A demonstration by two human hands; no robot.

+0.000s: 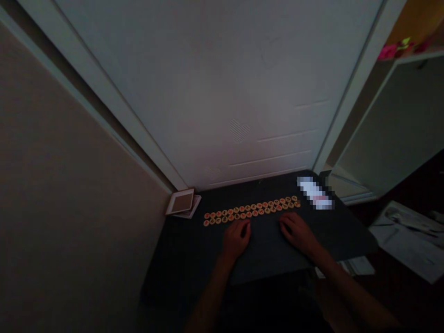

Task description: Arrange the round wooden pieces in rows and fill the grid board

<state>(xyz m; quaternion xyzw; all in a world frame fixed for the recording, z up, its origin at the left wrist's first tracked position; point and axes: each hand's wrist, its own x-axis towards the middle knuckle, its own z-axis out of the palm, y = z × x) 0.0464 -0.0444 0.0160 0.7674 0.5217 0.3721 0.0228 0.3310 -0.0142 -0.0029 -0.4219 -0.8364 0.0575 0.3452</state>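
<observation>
Two long rows of small round Chinese chess pieces point(249, 215) lie on the dark tabletop point(262, 249), marked in red or black. My left hand point(236, 238) rests on the table just below the near row, left of its middle. Its fingers are curled in, leaving a dark gap by the thumb, and I see nothing in it. Closer to the row's right end lies my right hand point(296, 231), also loosely closed, its fingertips just short of the pieces. No object shows in that hand either. The undersides of both hands are hidden.
At the table's back left corner sits a stack of flat, framed boxes point(183, 202). A bright phone-like object point(315, 192), pixelated, lies at the back right. A white panel point(222, 92) rises behind the table, a wall point(69, 185) stands left, and a pale box point(409, 236) is at right.
</observation>
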